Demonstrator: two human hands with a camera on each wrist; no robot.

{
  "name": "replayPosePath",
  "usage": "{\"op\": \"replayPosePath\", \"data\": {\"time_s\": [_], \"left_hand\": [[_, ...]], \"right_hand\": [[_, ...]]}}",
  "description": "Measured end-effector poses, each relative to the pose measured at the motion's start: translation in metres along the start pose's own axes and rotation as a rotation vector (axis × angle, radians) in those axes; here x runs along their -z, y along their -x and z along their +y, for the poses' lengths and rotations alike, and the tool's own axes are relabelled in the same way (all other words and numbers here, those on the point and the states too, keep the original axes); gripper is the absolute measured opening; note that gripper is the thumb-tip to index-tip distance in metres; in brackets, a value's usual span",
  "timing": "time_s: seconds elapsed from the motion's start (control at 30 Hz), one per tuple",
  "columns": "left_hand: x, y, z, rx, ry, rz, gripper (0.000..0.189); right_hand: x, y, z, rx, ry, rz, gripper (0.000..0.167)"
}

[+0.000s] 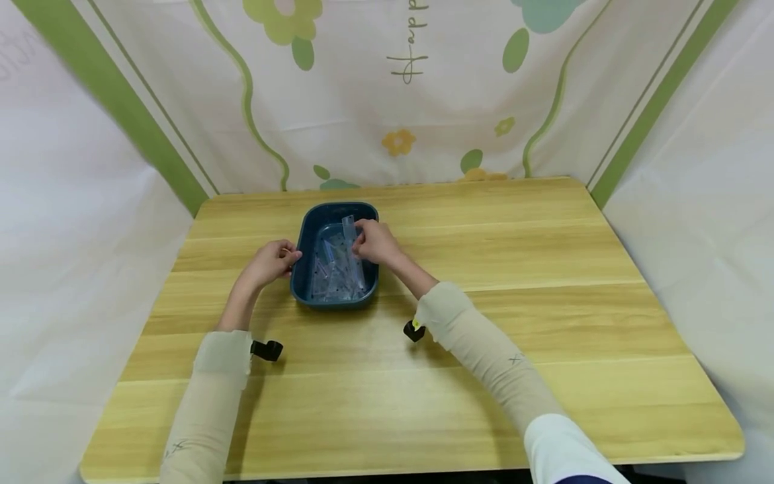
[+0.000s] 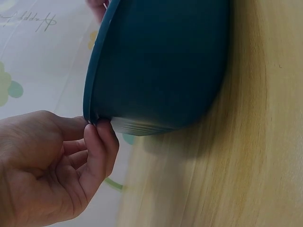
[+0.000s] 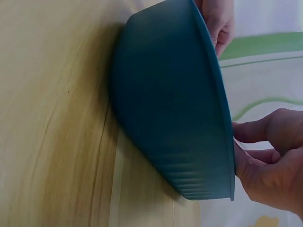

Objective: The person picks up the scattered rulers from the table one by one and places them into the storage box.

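Note:
A dark blue plastic basin (image 1: 334, 304) with rounded corners stands on the table. Inside it lie several clear plastic pieces (image 1: 329, 275), some with bluish or pinkish tints. My left hand (image 1: 270, 262) pinches the basin's left rim between thumb and fingers, as the left wrist view shows up close (image 2: 57, 170). Over the right rim reaches my right hand (image 1: 376, 243), its fingertips at a long clear strip, like a ruler (image 1: 349, 232), which stands tilted in the basin. In the right wrist view the basin wall (image 3: 170, 94) hides the fingertips and the strip.
The wooden table (image 1: 484, 269) extends around the basin, widest to the right. Behind it hangs a white cloth (image 1: 351, 87) with flowers and green stems, and more white cloth stands at both sides. Small black cameras (image 1: 268, 350) sit at both wrists.

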State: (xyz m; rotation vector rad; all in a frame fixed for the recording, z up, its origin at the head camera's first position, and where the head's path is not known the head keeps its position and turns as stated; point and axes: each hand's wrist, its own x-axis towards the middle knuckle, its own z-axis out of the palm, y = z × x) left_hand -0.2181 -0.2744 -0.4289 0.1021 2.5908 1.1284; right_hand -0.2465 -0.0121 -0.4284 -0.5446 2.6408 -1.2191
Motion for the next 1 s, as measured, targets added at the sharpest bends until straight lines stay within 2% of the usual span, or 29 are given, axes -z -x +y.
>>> {"op": "replayPosePath", "data": {"time_s": [0.1, 0.2, 0.37, 0.5, 0.73, 0.9, 1.0], "left_hand": [[0.000, 0.001, 0.000, -0.004, -0.002, 0.001, 0.033], [-0.001, 0.001, 0.001, -0.004, -0.004, 0.002, 0.032], [-0.001, 0.001, 0.003, -0.005, -0.008, 0.002, 0.032], [0.002, 0.002, 0.004, 0.000, -0.015, -0.001, 0.035], [0.007, 0.002, 0.000, 0.003, -0.044, 0.024, 0.037], [0.008, 0.002, -0.002, -0.007, -0.092, 0.049, 0.037], [0.008, 0.005, -0.001, -0.024, -0.140, 0.103, 0.038]], "right_hand": [[-0.001, 0.001, -0.001, 0.019, 0.082, 0.029, 0.050], [0.001, 0.004, -0.002, 0.054, 0.120, 0.060, 0.043], [0.007, 0.013, -0.003, 0.121, 0.077, 0.077, 0.031], [0.015, 0.019, 0.001, 0.123, 0.009, 0.093, 0.026], [0.033, 0.023, 0.016, 0.130, -0.053, 0.138, 0.028], [0.047, 0.029, 0.033, 0.115, -0.050, 0.144, 0.033], [0.057, 0.036, 0.043, 0.101, -0.026, 0.141, 0.036]]}}
